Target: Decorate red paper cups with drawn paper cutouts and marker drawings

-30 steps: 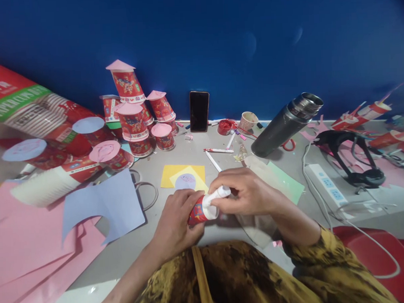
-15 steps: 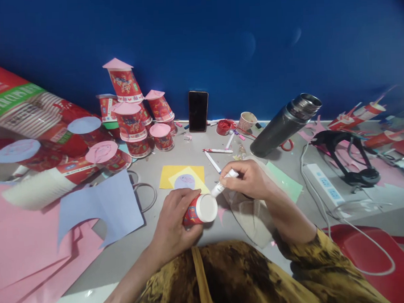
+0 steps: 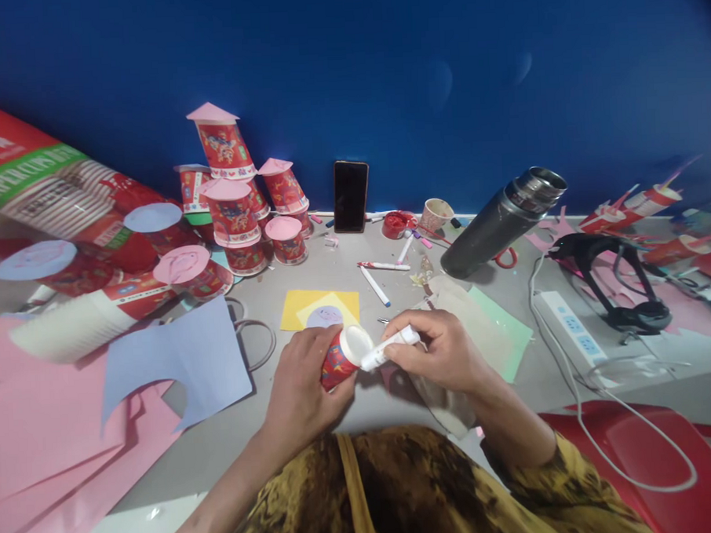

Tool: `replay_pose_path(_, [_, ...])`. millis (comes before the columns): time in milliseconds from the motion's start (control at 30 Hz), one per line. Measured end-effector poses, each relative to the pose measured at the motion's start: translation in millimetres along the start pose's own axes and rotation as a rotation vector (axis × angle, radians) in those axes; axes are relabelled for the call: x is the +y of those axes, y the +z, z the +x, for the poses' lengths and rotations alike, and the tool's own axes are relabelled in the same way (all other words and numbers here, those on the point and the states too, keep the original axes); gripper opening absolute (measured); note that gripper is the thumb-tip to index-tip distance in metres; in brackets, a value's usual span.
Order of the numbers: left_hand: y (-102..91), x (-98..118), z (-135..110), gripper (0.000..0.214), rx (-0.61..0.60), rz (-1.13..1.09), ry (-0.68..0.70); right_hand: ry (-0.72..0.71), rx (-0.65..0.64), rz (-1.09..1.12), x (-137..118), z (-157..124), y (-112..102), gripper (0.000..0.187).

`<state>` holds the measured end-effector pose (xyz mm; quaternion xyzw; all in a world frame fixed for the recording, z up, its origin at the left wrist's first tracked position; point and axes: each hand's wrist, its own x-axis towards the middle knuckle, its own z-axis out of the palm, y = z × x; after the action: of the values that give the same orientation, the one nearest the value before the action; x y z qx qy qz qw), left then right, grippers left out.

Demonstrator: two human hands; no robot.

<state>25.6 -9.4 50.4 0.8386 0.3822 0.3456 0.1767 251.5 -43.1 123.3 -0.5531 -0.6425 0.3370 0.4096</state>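
My left hand (image 3: 304, 371) is wrapped around a red printed paper cup (image 3: 338, 363), whose round white end faces up and to the right. Pinched in my right hand (image 3: 433, 348) is a white glue stick (image 3: 390, 349), its tip at the right-hand rim of that white end. Just beyond the cup, a small purple paper disc with drawing on it (image 3: 325, 316) lies on yellow paper (image 3: 292, 308). My fingers cover part of the cup's side.
Red cups with pink paper tops (image 3: 232, 213) are stacked at back left, near blue paper (image 3: 176, 357). A phone (image 3: 351, 196) stands against the wall. Markers (image 3: 375, 286), a dark flask (image 3: 495, 225), green paper (image 3: 505, 331) and a power strip (image 3: 573, 328) lie rightward.
The glue stick has moved down along the cup's rim and lies flatter, with my right hand lower. My left hand has turned the cup's white end slightly up and leftward.
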Motion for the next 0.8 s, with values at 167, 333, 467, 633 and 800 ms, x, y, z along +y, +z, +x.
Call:
replay_pose_path(167, [-1.5, -2, -2, 0.056, -0.045, 0.152, 0.081, -0.084, 0.131, -0.089, -4, 11, 4, 0.009])
replay_pose_path(333, [-10.2, 3, -1, 0.057, -0.097, 0.311, 0.115, -0.093, 0.042, -0.147, -5, 24, 4, 0.006])
replay_pose_path(467, [-14.2, 6, -1, 0.058, -0.1, 0.358, 0.12, -0.114, -0.069, -0.193, -12, 24, 1, 0.004])
replay_pose_path(633, [-6.7, 2, -2, 0.056, -0.082, 0.278, 0.048, -0.365, -0.14, -0.287, -17, 19, -3, 0.006])
replay_pose_path(800, [-1.4, 2, -2, 0.049, -0.117, -0.087, -0.174, -0.525, -0.109, -0.359, -11, 9, -5, 0.01])
